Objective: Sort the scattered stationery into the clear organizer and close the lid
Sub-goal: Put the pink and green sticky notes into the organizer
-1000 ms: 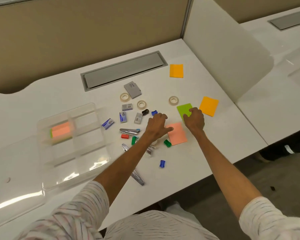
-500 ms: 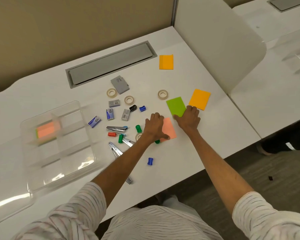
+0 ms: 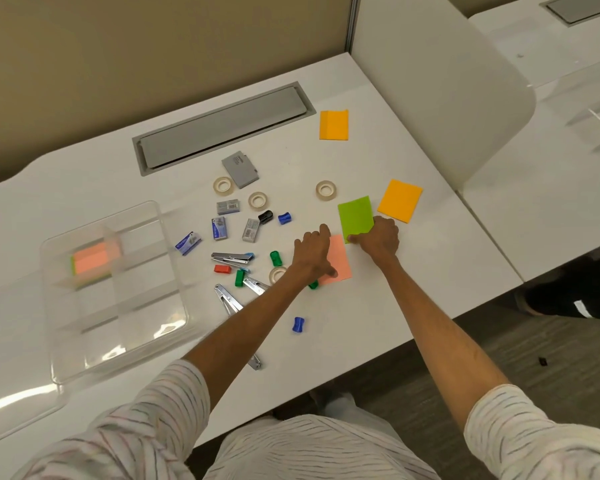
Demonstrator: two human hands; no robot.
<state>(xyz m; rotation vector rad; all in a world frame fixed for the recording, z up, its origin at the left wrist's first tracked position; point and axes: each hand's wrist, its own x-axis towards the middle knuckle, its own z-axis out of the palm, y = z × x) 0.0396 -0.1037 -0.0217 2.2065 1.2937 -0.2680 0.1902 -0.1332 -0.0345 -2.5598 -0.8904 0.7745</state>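
The clear organizer (image 3: 160,237) stands open at the left of the white desk, with a stack of pink and green sticky pads (image 3: 90,261) in its far left compartment. My left hand (image 3: 312,252) rests on the left part of a pink sticky pad (image 3: 340,263), fingers stretched forward. My right hand (image 3: 378,237) pinches the near edge of a green sticky pad (image 3: 355,214). Two orange pads (image 3: 400,200) (image 3: 333,125) lie further right and back.
Between the organizer and my hands lie tape rolls (image 3: 257,200), staple boxes (image 3: 219,228), staplers (image 3: 232,258), small blue (image 3: 298,324) and green (image 3: 275,258) sharpeners and a grey box (image 3: 240,169). The organizer's lid (image 3: 14,403) lies at the near left. A white divider (image 3: 447,81) stands at the right.
My left hand has slid further onto the pink pad. My right hand has drawn back to the green pad's near edge, uncovering most of the pad.
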